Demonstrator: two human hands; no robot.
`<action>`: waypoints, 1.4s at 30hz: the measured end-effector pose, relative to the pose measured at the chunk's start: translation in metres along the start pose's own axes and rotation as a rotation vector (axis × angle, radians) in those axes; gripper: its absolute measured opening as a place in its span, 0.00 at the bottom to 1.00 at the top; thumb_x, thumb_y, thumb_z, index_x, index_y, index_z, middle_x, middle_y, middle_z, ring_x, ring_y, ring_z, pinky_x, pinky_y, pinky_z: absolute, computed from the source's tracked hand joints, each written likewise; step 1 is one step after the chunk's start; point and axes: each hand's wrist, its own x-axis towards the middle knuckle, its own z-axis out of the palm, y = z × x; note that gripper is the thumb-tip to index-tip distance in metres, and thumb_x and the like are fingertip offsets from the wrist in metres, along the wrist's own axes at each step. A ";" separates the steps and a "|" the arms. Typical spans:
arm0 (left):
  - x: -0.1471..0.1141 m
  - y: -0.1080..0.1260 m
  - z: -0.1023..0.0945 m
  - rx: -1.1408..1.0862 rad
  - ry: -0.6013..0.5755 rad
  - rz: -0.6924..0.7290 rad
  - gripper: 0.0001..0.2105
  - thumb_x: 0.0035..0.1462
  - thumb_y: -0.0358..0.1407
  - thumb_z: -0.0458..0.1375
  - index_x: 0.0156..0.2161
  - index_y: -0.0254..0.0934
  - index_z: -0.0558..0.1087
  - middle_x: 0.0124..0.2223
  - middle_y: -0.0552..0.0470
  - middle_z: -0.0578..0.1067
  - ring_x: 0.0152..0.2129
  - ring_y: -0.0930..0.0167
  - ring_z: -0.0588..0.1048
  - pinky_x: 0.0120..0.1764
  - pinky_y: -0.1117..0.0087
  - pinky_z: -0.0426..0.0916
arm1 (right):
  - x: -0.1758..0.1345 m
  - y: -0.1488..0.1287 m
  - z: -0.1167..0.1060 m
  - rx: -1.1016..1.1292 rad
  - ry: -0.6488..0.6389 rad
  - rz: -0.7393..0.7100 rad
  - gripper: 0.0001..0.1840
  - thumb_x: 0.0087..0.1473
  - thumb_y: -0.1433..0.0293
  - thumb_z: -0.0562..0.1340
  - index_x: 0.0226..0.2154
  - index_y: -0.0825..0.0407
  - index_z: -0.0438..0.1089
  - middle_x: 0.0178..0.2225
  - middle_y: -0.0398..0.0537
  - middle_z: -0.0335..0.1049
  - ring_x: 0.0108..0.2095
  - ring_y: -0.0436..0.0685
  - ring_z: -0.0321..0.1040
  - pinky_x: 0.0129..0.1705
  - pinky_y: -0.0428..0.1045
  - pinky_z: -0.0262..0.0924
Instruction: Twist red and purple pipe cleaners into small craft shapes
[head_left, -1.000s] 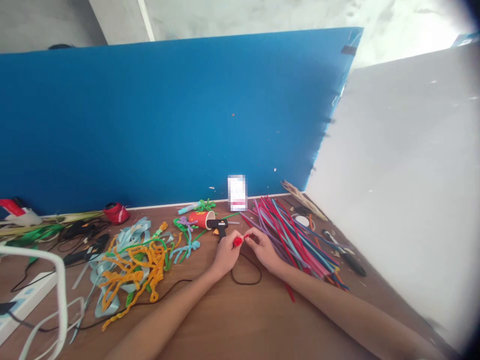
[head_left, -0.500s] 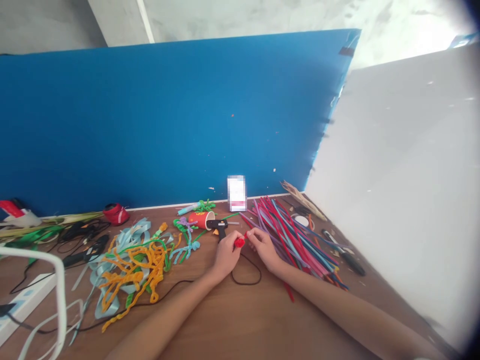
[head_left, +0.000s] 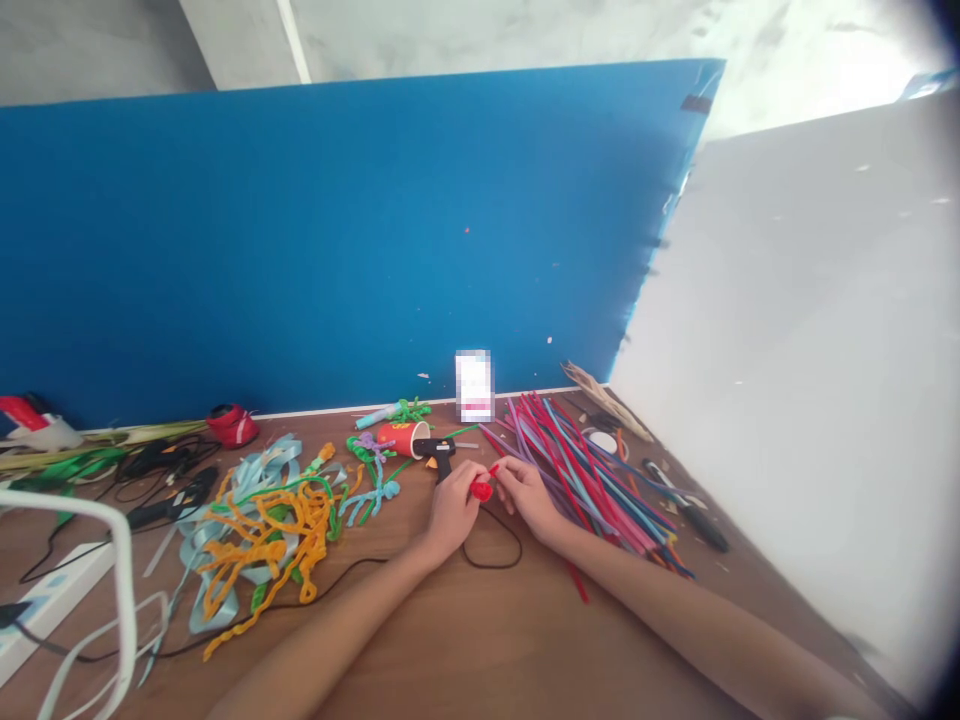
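Between my hands is a red pipe cleaner [head_left: 481,491], coiled into a small ball at one end. My left hand [head_left: 454,508] pinches the coiled part, while my right hand [head_left: 525,497] has its fingertips closed on the short free end. Just beyond my left hand lies a black glue gun [head_left: 441,452], its nozzle pointing right. A tipped red paper cup [head_left: 403,439] touches the gun's back end. Right of my right hand spreads a bundle of pink, red, purple and blue pipe cleaners [head_left: 577,470].
Orange twisted pipe cleaners [head_left: 292,545] and pale blue ribbon [head_left: 214,600] are heaped on the left. A white power strip [head_left: 56,605] and a white tube frame [head_left: 120,600] stand at the left edge. A blurred upright screen [head_left: 475,385] leans on the blue partition [head_left: 375,250]. A dark-handled tool [head_left: 705,525] lies right.
The red coil has turned slightly and sits a little lower between my fingers. My right fingers have curled a bit more. Everything else on the table is unchanged.
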 end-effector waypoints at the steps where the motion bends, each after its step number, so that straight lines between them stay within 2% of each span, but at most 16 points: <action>1: 0.000 0.000 0.000 0.008 0.007 0.007 0.07 0.63 0.29 0.48 0.36 0.38 0.68 0.35 0.52 0.72 0.33 0.71 0.69 0.39 0.71 0.61 | -0.001 -0.001 0.000 -0.007 -0.006 -0.011 0.15 0.58 0.59 0.59 0.25 0.51 0.62 0.16 0.34 0.59 0.12 0.44 0.50 0.15 0.43 0.41; 5: -0.002 0.000 0.001 0.042 0.021 0.024 0.09 0.66 0.33 0.47 0.36 0.38 0.68 0.35 0.52 0.71 0.33 0.71 0.69 0.39 0.71 0.62 | -0.002 -0.002 0.001 -0.030 -0.022 -0.045 0.21 0.59 0.56 0.59 0.22 0.51 0.59 0.15 0.34 0.57 0.12 0.44 0.48 0.15 0.43 0.39; 13: -0.004 -0.002 0.002 0.108 0.035 0.067 0.10 0.67 0.35 0.47 0.36 0.38 0.68 0.34 0.51 0.70 0.33 0.70 0.69 0.37 0.71 0.61 | 0.000 -0.002 -0.003 0.006 -0.037 -0.036 0.20 0.57 0.56 0.62 0.24 0.52 0.63 0.14 0.35 0.58 0.13 0.44 0.50 0.16 0.43 0.41; 19: -0.004 -0.003 0.001 0.102 0.082 0.075 0.10 0.66 0.34 0.48 0.36 0.38 0.69 0.34 0.50 0.70 0.34 0.69 0.68 0.38 0.70 0.62 | -0.001 -0.001 -0.004 0.007 -0.107 -0.007 0.22 0.57 0.55 0.62 0.22 0.53 0.64 0.14 0.37 0.60 0.13 0.44 0.51 0.15 0.43 0.42; 24: -0.003 -0.003 -0.001 0.056 0.080 0.089 0.09 0.65 0.33 0.49 0.35 0.37 0.70 0.34 0.50 0.70 0.35 0.68 0.68 0.39 0.69 0.61 | 0.001 0.000 -0.008 0.051 -0.181 0.018 0.19 0.56 0.56 0.63 0.25 0.54 0.66 0.15 0.37 0.62 0.14 0.44 0.53 0.16 0.42 0.45; 28: -0.001 -0.004 -0.001 -0.048 0.078 0.038 0.07 0.62 0.30 0.50 0.34 0.37 0.70 0.34 0.50 0.70 0.34 0.69 0.69 0.38 0.70 0.62 | 0.000 -0.002 -0.009 0.035 -0.220 0.034 0.17 0.53 0.57 0.66 0.29 0.53 0.66 0.17 0.36 0.63 0.16 0.45 0.56 0.19 0.42 0.49; 35: 0.003 -0.003 -0.002 -0.114 0.079 -0.018 0.06 0.58 0.27 0.51 0.31 0.36 0.68 0.32 0.52 0.70 0.31 0.71 0.68 0.35 0.72 0.59 | -0.002 -0.002 -0.004 -0.114 -0.147 -0.026 0.14 0.53 0.59 0.65 0.29 0.53 0.66 0.18 0.36 0.62 0.17 0.47 0.57 0.20 0.43 0.51; 39: 0.004 0.000 -0.003 -0.089 0.072 -0.041 0.09 0.60 0.31 0.51 0.27 0.36 0.64 0.29 0.54 0.68 0.28 0.73 0.66 0.32 0.72 0.57 | -0.004 -0.003 -0.001 -0.296 -0.068 -0.162 0.11 0.53 0.64 0.63 0.26 0.53 0.67 0.20 0.40 0.65 0.21 0.49 0.60 0.25 0.45 0.54; 42: 0.004 0.000 -0.002 -0.035 0.061 -0.043 0.14 0.63 0.35 0.49 0.25 0.37 0.61 0.27 0.55 0.66 0.26 0.73 0.65 0.31 0.72 0.56 | -0.009 -0.004 0.001 -0.511 -0.013 -0.269 0.11 0.54 0.67 0.61 0.22 0.52 0.67 0.20 0.41 0.63 0.22 0.49 0.57 0.26 0.46 0.49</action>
